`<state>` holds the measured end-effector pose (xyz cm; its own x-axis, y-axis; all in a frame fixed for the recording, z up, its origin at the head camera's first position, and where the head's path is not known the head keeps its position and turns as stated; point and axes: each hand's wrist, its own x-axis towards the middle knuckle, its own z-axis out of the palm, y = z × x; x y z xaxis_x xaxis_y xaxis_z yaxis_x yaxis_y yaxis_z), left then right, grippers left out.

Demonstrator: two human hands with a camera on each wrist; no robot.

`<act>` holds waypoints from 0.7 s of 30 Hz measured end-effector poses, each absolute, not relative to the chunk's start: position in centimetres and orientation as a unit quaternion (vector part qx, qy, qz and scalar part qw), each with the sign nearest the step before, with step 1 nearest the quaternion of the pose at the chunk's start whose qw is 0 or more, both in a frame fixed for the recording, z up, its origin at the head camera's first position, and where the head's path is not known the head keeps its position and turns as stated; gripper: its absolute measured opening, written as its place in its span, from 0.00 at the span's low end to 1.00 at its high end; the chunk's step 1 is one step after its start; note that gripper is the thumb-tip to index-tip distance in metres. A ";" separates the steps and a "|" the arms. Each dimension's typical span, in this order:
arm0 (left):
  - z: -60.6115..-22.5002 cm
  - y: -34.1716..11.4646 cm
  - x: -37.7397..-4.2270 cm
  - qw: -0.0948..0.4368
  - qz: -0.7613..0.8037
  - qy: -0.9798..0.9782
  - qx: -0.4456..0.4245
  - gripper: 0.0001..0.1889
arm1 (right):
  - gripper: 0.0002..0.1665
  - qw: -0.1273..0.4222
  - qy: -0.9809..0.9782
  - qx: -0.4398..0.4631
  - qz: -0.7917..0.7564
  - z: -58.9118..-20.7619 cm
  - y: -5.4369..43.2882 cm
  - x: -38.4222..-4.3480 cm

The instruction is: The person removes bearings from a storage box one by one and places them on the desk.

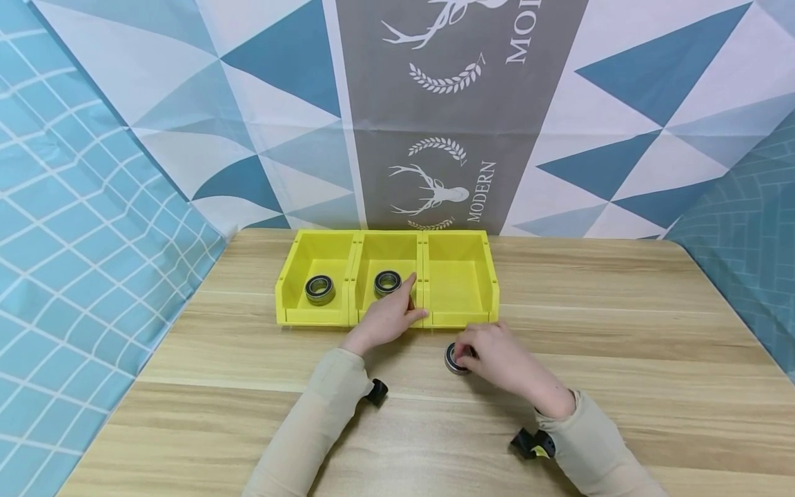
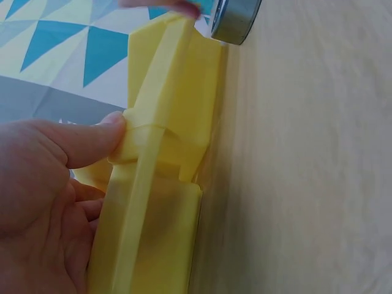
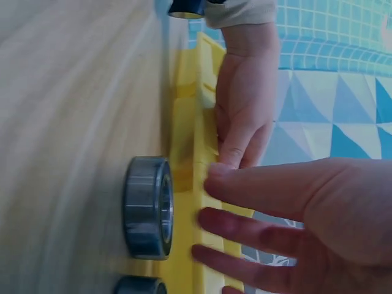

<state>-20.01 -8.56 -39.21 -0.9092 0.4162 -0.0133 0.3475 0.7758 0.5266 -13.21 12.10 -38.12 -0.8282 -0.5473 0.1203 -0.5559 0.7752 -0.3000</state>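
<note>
My left hand (image 1: 386, 319) grips the yellow bin row at its front, by the wall between the middle and right bins. In the left wrist view the thumb (image 2: 113, 130) rests on the yellow rim (image 2: 147, 138), with other fingers partly hidden behind it. My right hand (image 1: 499, 355) hovers at a ball bearing (image 1: 455, 360) on the table before the right bin. In the right wrist view its fingers (image 3: 251, 229) are extended and apart from that bearing (image 3: 147, 208). A second dark round thing (image 3: 141, 285) is cut off by the lower edge.
One bearing (image 1: 319, 290) lies in the left yellow bin (image 1: 288, 316), another (image 1: 388, 282) in the middle bin (image 1: 388, 248). The right bin (image 1: 456, 279) shows its bare floor. Patterned cloth (image 1: 286, 90) stands behind the wooden table (image 1: 621, 310).
</note>
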 end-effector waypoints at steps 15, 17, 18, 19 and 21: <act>-37.5 -10.5 -20.9 0.001 0.370 0.907 0.201 0.23 | 0.20 0.044 -0.946 0.222 0.231 -37.2 9.6 -16.6; -37.6 -10.4 -21.1 -0.029 0.370 0.908 0.194 0.22 | 0.26 0.026 -0.950 0.219 0.220 -37.5 9.3 -17.0; -37.8 -10.3 -21.3 -0.040 0.362 0.911 0.192 0.22 | 0.28 0.014 -0.952 0.218 0.216 -37.7 9.1 -17.2; -38.1 -10.2 -21.4 -0.050 0.353 0.915 0.189 0.22 | 0.30 0.000 -0.953 0.217 0.213 -37.8 8.9 -17.3; -38.6 -10.0 -21.7 -0.061 0.334 0.923 0.181 0.23 | 0.32 -0.030 -0.952 0.216 0.213 -38.1 8.7 -17.6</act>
